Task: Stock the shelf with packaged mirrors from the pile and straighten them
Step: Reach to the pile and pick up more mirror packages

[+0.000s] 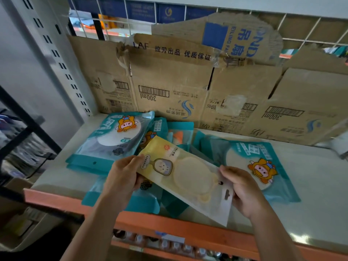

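1. Holding a yellow packaged mirror point(180, 174) between both hands, the person has it lifted over the front of the shelf point(310, 194), tilted, with the hang-hole end toward the near right.
2. The left hand point(122, 178) is closed on the package's left edge, thumb on the printed face. The right hand point(243, 189) pinches the clear end near the hang hole, fingers curled behind.
3. Beneath and behind it lie teal packaged mirrors: a stack at the left point(114, 140), one lying flat at the right point(259, 166), and others overlapping untidily between and under the hands point(143, 200).
4. Torn cardboard point(169, 81) lines the back of the shelf; an orange front rail point(169, 225) marks its near edge.
5. Judgement: the step in hand is placing this yellow package and squaring it. The yellow design appears to be the only one of its kind in view, so it likely wants its own spot rather than the teal stack.
6. To do it well: rotate the package until its long edges run parallel to the rail, lower it flat rather than dropping one corner first, and keep the printed face up.
7. Risk: the slick film may slide on the loose teal packages; setting it on bare shelf surface would hold alignment better.
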